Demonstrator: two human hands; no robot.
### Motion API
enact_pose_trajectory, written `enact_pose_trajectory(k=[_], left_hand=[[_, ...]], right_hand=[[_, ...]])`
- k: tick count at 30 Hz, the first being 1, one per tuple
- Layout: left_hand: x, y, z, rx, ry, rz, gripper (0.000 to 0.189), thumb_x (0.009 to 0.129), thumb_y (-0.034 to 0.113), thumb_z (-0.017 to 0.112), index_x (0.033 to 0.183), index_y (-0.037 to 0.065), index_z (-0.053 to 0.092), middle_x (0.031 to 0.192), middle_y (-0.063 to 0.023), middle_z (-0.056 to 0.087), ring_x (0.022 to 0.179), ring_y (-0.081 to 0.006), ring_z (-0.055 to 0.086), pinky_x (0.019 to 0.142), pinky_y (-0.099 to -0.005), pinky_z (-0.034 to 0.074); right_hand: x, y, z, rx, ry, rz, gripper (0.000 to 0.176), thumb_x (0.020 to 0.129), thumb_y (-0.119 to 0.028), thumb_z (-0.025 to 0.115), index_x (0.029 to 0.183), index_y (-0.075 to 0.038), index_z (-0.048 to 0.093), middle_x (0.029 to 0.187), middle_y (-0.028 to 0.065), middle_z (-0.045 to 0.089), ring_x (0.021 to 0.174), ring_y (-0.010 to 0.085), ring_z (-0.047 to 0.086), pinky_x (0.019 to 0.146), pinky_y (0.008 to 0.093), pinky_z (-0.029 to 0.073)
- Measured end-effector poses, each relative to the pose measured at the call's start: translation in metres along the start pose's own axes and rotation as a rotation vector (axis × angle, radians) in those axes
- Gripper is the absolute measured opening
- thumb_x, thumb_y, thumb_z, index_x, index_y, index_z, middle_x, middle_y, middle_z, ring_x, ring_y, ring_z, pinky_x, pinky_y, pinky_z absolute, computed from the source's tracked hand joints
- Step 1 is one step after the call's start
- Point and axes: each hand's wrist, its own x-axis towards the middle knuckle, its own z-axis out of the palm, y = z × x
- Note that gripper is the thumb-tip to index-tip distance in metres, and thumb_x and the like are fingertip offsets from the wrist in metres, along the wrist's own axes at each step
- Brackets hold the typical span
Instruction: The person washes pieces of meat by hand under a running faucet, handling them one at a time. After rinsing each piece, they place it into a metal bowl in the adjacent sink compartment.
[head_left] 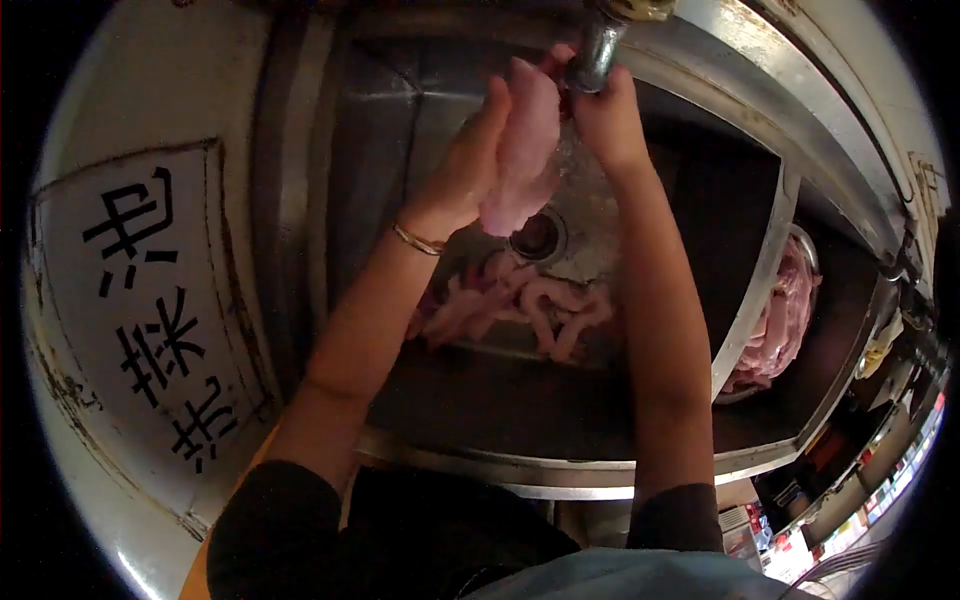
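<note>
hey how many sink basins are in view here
2. The left basin lies beneath the left hand and right hand; the right basin, past the metal divider, holds a heap of raw meat. Any outside the view wouldn't show.

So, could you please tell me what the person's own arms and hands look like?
The left hand and right hand are both ungloved. A thin, metallic-looking bracelet circles the left wrist; none shows on the right. The forearms are bare, with the dark left sleeve and dark right sleeve ending near the elbows. No markings are discernible on either sleeve.
</note>
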Motion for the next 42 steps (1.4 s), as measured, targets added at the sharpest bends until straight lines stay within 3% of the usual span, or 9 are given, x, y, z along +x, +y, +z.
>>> enact_pose_trajectory(k=[5, 9, 12, 17, 21, 28, 31, 38, 42], left_hand=[[0.002, 0.006, -0.012, 0.198, -0.016, 0.129, 0.044, 0.087, 0.047, 0.039, 0.097, 0.007, 0.051, 0.082, 0.0024, 0.053, 0.073, -0.0059, 0.049, 0.061, -0.02, 0.041], [0.0, 0.009, -0.013, 0.342, -0.061, 0.235, 0.038, 0.088, 0.041, 0.043, 0.097, 0.006, 0.05, 0.084, 0.0019, 0.053, 0.076, -0.0052, 0.05, 0.064, -0.0195, 0.041], [-0.001, 0.007, -0.009, 0.61, 0.156, 0.377, 0.035, 0.089, 0.037, 0.043, 0.101, 0.005, 0.048, 0.09, 0.0008, 0.053, 0.083, -0.0049, 0.049, 0.07, -0.0206, 0.041], [0.007, -0.002, -0.006, 0.457, 0.15, 0.401, 0.051, 0.087, 0.039, 0.045, 0.126, 0.006, 0.035, 0.117, -0.0029, 0.045, 0.105, -0.0124, 0.042, 0.09, -0.0281, 0.035], [0.001, 0.005, -0.006, 0.335, 0.174, 0.367, 0.042, 0.086, 0.037, 0.048, 0.113, 0.005, 0.044, 0.102, -0.001, 0.049, 0.091, -0.0074, 0.045, 0.081, -0.0232, 0.037], [0.012, 0.008, 0.003, -0.053, 0.042, 0.197, 0.036, 0.079, 0.03, 0.059, 0.104, 0.006, 0.051, 0.097, -0.0013, 0.052, 0.088, -0.0079, 0.048, 0.076, -0.0229, 0.04], [0.023, 0.008, -0.006, -0.055, -0.038, 0.143, 0.033, 0.077, 0.025, 0.061, 0.103, 0.006, 0.052, 0.093, -0.0014, 0.054, 0.084, -0.0087, 0.051, 0.074, -0.0229, 0.041], [0.034, 0.012, 0.004, 0.477, -0.211, 0.206, 0.025, 0.081, 0.019, 0.055, 0.102, 0.006, 0.054, 0.092, -0.0022, 0.057, 0.085, -0.0119, 0.054, 0.076, -0.0274, 0.044], [0.035, 0.011, 0.024, 0.302, -0.105, 0.409, 0.029, 0.077, 0.02, 0.061, 0.099, 0.002, 0.054, 0.088, -0.0026, 0.056, 0.081, -0.0071, 0.051, 0.071, -0.0226, 0.042]], right_hand=[[-0.033, 0.009, 0.007, 0.295, -0.12, -0.005, 0.021, 0.085, -0.02, 0.052, 0.089, 0.0, 0.058, 0.061, 0.0016, 0.056, 0.054, 0.0101, 0.051, 0.051, 0.0234, 0.042], [-0.032, -0.021, 0.001, -0.114, -0.099, 0.057, 0.021, 0.082, -0.018, 0.056, 0.089, 0.002, 0.056, 0.06, 0.0073, 0.054, 0.056, 0.0066, 0.045, 0.05, 0.0248, 0.04], [-0.018, -0.001, 0.005, -0.044, -0.002, -0.099, 0.021, 0.08, -0.017, 0.059, 0.085, 0.003, 0.054, 0.055, 0.0105, 0.051, 0.051, 0.0078, 0.042, 0.046, 0.0256, 0.038], [-0.012, -0.003, 0.019, 0.073, 0.033, -0.074, 0.016, 0.082, -0.015, 0.057, 0.08, 0.0, 0.056, 0.066, -0.0047, 0.051, 0.062, 0.0035, 0.043, 0.055, 0.0208, 0.039], [-0.011, 0.0, -0.002, -0.145, 0.064, -0.045, 0.014, 0.08, -0.014, 0.059, 0.081, 0.0, 0.058, 0.067, -0.0037, 0.054, 0.063, 0.0042, 0.045, 0.056, 0.0194, 0.038], [-0.067, 0.04, 0.002, 0.443, 0.099, 0.452, 0.022, 0.08, -0.027, 0.061, 0.079, -0.005, 0.058, 0.071, -0.0026, 0.054, 0.067, 0.007, 0.046, 0.063, 0.0234, 0.038], [-0.083, 0.029, 0.0, 0.409, -0.146, 0.41, 0.028, 0.08, -0.032, 0.06, 0.084, -0.004, 0.057, 0.073, -0.0023, 0.053, 0.071, 0.0071, 0.047, 0.066, 0.0234, 0.038], [-0.079, -0.004, -0.021, 0.378, 0.191, 0.24, 0.022, 0.084, -0.023, 0.054, 0.094, -0.004, 0.054, 0.078, -0.0008, 0.054, 0.07, 0.006, 0.048, 0.063, 0.0195, 0.04], [-0.049, -0.021, -0.011, 0.297, 0.2, -0.047, 0.029, 0.081, -0.024, 0.059, 0.1, -0.003, 0.052, 0.083, 0.0009, 0.054, 0.072, 0.0068, 0.048, 0.064, 0.0197, 0.041]])
